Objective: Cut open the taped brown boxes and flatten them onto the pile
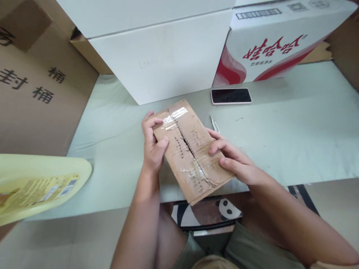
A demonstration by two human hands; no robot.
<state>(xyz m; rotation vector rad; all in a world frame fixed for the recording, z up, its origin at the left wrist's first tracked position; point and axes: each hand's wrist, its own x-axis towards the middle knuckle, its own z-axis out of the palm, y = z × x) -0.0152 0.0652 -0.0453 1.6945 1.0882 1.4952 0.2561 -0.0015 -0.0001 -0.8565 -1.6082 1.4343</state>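
Note:
Between my two hands is a small brown cardboard box (193, 145), tilted above the near edge of the table. Clear tape crosses both ends of its top, and the seam down the middle gapes a little. My left hand (153, 144) grips the left side, thumb on top. On the right side, my right hand (232, 157) pinches the box with thumb and fingers; some fingertips are hidden behind it. A slim silver utility knife (214, 124) lies on the table just beyond my right fingers.
A phone (231, 96) lies behind the knife. Large white cartons (168, 59) and a red-and-white carton (260, 56) stand along the back. At left are a big brown carton (36, 101) and a yellow labelled container (47, 183). Pale green cloth (294, 123) covers the table.

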